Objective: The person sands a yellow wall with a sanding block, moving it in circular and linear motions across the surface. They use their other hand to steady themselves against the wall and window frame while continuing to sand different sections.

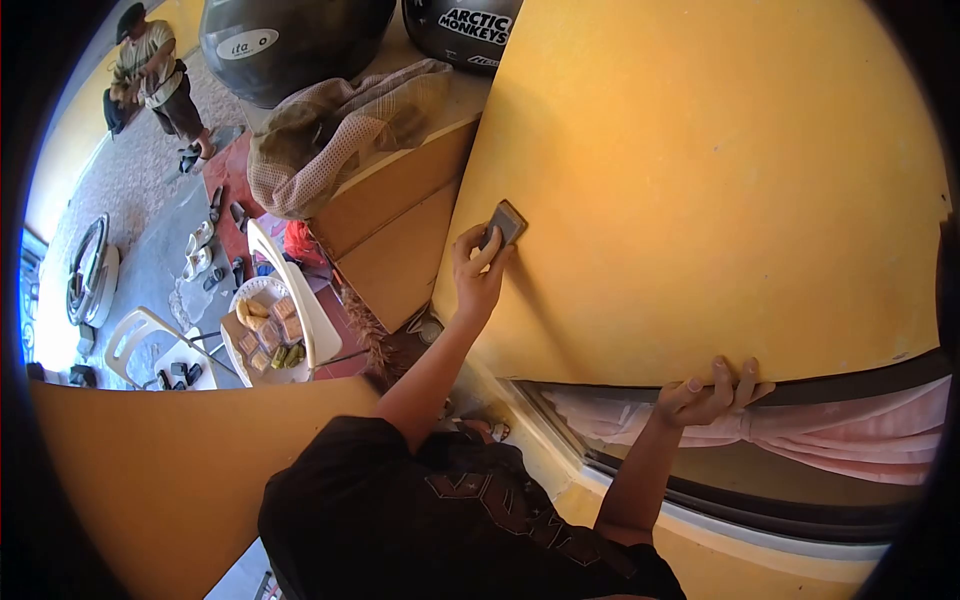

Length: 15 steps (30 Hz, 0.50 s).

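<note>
My left hand [479, 270] grips a small block [508, 222] with a grey face and a brown edge, like a sanding sponge. It holds the block at the left part of the yellow wall [720, 200]. My right hand [712, 395] rests at the wall's lower edge, just above the window. Its fingers are apart and touch the wall, with no object visible in them. A dark window frame [790, 498] and a gathered pink curtain [830, 430] lie below that hand.
Left of the wall stands a wooden cabinet [400, 215] bearing a mesh cloth [330, 150] and dark helmets [290, 45]. A white chair [290, 290] holds a basket [236, 345] of packaged food. Shoes [198, 250] lie on the floor; another person [155, 70] stands farther off.
</note>
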Tool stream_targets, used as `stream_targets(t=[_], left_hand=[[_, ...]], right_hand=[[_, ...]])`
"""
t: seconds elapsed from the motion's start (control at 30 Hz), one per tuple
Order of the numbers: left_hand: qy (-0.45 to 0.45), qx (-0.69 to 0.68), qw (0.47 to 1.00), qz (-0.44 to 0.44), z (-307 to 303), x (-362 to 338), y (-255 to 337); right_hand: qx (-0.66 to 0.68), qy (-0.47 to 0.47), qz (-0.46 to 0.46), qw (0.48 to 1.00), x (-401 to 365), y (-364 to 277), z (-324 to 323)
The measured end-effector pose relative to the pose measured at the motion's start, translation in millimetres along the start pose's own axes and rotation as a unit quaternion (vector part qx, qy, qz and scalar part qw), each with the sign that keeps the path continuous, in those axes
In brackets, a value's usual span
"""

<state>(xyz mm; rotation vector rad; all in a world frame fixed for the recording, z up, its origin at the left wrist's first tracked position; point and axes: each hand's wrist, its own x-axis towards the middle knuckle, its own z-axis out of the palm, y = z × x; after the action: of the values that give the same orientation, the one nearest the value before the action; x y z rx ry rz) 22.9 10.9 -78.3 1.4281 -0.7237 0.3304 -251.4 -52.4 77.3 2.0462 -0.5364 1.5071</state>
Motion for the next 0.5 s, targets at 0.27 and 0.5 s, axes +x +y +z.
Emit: stream_targets(t=[0.27, 0.5], left_hand=[[0.088, -0.036, 0.995, 0.014, -1.6, 85.0, 33.5], [0.044, -0.005, 0.999, -0.005, -7.9, 52.9, -26.6]], right_hand=[[0.028, 0.001, -0.001, 1.0, 1.7, -1.5, -1.9], [0.04, -0.002, -0.002, 0.999, -1.5, 4.0, -0.5]])
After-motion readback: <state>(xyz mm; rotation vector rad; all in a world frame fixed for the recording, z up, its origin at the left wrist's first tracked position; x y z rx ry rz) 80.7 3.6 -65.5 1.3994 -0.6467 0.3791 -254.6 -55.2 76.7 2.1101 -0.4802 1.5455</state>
